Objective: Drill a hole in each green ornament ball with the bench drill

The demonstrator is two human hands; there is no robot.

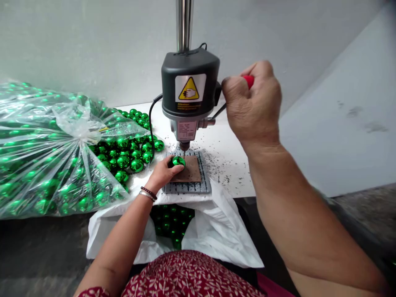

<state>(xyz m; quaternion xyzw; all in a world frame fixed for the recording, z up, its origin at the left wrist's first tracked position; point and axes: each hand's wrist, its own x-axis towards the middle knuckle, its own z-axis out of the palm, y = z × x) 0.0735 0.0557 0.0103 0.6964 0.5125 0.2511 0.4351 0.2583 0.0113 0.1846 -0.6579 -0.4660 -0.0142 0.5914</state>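
Head view: a white table [239, 165] runs along a pale wall, and on its left side lies a big clear bag [82, 132], gathered into a knot and full of shiny green balls. More loose balls [123, 161] crowd its right side. A white sack [219, 235] hangs open below the table's front edge, with green balls showing inside. At the middle stands a drill press [190, 66], dark-housed, with a yellow warning label on its front. Its slotted base plate [185, 189] carries a flat brown board [192, 171]. The right hand [253, 103] is raised and curled closed around the red grip [248, 81] of the press's lever. The left hand [162, 171], partly curled, pinches one green ball [178, 161] between thumb and fingers over the board's left part. Just beside that ball is the thin drill bit [185, 153]; whether they touch I cannot tell. Dark flecks [227, 178] litter the plate and tabletop
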